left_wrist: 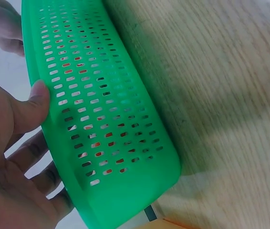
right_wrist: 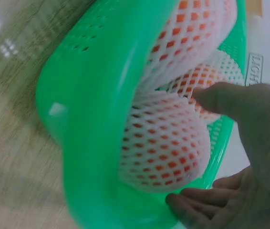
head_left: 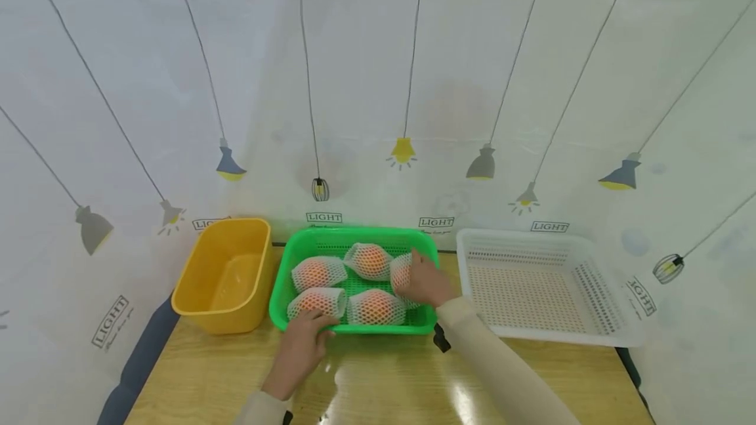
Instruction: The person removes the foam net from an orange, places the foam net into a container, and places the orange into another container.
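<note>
A green perforated basket (head_left: 354,329) holds several round orange-red fruits (head_left: 376,307), each in a white foam net sleeve; their exact kind is hidden by the nets. On its near rim, toward the left, is my left hand (head_left: 302,349). The left wrist view shows that hand (left_wrist: 15,157) gripping the rim, thumb outside and fingers behind it. My right hand (head_left: 429,281) reaches into the basket's right end at a netted fruit (right_wrist: 166,143). Its thumb and fairly straight fingers are spread around that fruit, which sits inside the basket; firm contact cannot be made out.
To the left stands a deep yellow bin (head_left: 221,317). A white perforated basket (head_left: 531,294) stands to the right. All three containers are on a wooden table (head_left: 378,379), against a wall covering (head_left: 366,84) printed with hanging lamps.
</note>
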A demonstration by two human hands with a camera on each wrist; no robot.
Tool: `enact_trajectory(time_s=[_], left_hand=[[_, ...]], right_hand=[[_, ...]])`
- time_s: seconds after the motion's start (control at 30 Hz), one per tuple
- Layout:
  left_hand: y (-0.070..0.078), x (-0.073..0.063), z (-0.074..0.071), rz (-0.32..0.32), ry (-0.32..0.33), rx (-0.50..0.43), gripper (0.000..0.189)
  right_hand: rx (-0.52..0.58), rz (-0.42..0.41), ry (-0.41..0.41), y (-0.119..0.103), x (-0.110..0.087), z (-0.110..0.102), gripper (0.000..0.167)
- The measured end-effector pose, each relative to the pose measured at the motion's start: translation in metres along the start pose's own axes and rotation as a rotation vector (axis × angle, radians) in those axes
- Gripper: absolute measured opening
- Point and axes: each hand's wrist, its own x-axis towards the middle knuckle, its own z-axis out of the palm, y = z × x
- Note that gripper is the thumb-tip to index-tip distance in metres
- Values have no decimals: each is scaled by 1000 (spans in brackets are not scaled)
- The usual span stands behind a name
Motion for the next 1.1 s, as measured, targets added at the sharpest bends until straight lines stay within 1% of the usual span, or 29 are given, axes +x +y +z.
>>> enact_trajectory(time_s=[0.1,0.23,0.27,0.37,0.43,0.5,0.6,0.67,0.73,0.87,0.97,1.1], left_hand=[[3,2,-1,-10,-14,-2,20],[4,4,-1,-23,-34,2,20],[4,4,-1,-23,-35,3,20],[3,5,-2,-29,-34,-9,20],[3,6,-3,-32,-35,-15,20],[3,6,-3,-42,-42,-20,20],[2,6,-4,-63,-56,-21,20],[2,6,-4,-78,-68,-23,21],[2,6,-4,-91,-82,-21,22],[2,6,-3,-113,-100,-25,23],[2,6,-3,-112,-94,-20,23],[2,5,-3,-106,-85,-14,23]], right_hand=[[-57,22,-10,-3,2,2,99],[-85,24,-23,-6,3,4,93],[-98,12,-17,-6,3,4,89],[-137,-26,0,-5,5,5,71],[-154,-45,14,-3,6,6,65],[-158,-56,20,-2,7,6,66],[-104,-62,-3,-2,8,7,82],[-77,-70,-17,-2,7,8,87],[-61,-78,-20,-1,7,10,86],[-51,-98,25,3,5,13,78],[-27,-114,52,4,2,14,75],[15,-124,84,4,-4,13,74]])
